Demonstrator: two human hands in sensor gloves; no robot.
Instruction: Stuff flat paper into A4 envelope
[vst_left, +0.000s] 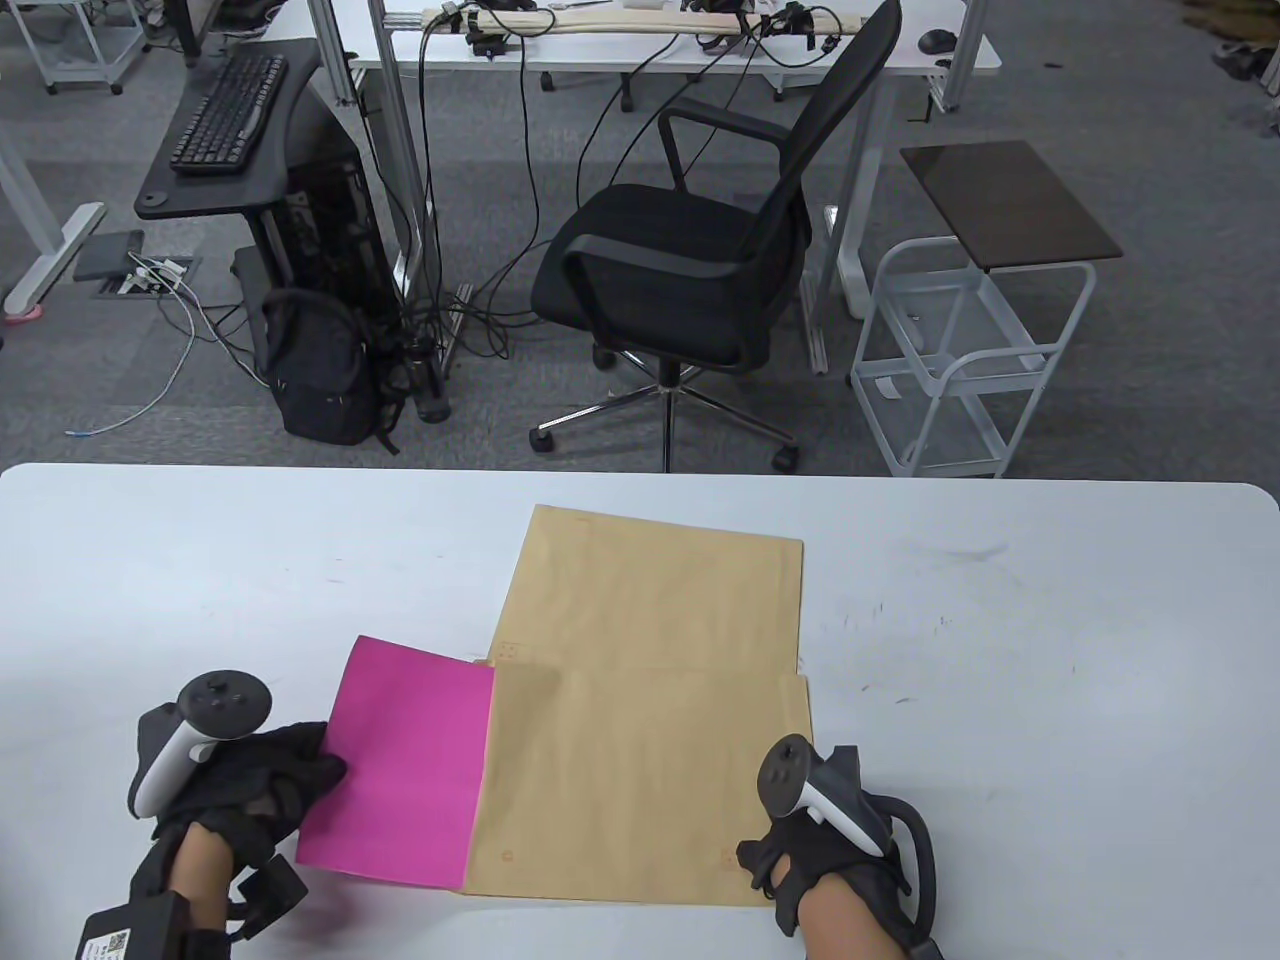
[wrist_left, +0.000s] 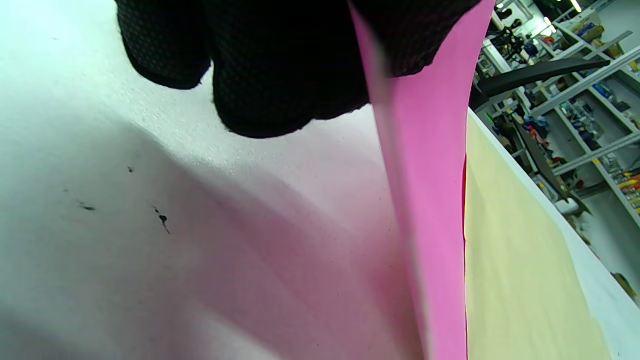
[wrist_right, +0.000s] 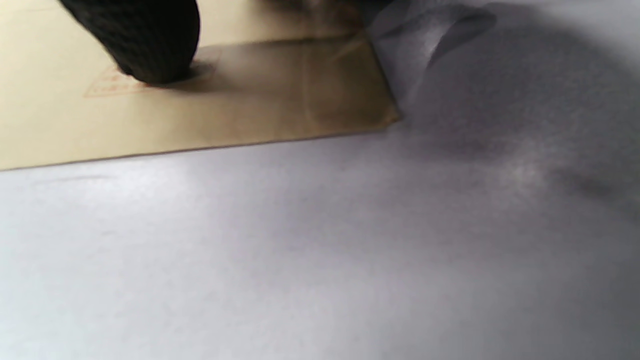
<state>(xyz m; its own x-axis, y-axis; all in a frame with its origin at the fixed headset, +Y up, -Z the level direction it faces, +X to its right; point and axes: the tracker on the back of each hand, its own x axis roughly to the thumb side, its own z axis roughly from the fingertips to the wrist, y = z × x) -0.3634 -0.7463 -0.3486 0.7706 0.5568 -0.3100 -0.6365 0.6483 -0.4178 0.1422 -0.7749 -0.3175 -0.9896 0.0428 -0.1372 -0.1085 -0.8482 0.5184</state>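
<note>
left hand (vst_left: 235, 775) grip pinches the 9 o'clock edge of the pink paper (vst_left: 405, 765), fingers (wrist_left: 280, 75) closed on the sheet, its 3 o'clock side tucked into the mouth of the lower a4 envelope (vst_left: 640, 785). right hand (vst_left: 830, 855) at 5 o'clock presses a fingertip (wrist_right: 150, 45) flat on that envelope's near corner, grip not pinching anything. a second envelope (vst_left: 660, 590) lies at 12 o'clock, partly under the first, both on the white tabletop (vst_left: 1050, 650).

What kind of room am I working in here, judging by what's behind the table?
Probably an office or lab workspace. Beyond the white table stand a black mesh swivel chair, a black keyboard on a dark stand, and white desks with hanging cables, all on grey carpet; the left wrist view shows stocked metal shelving.
</note>
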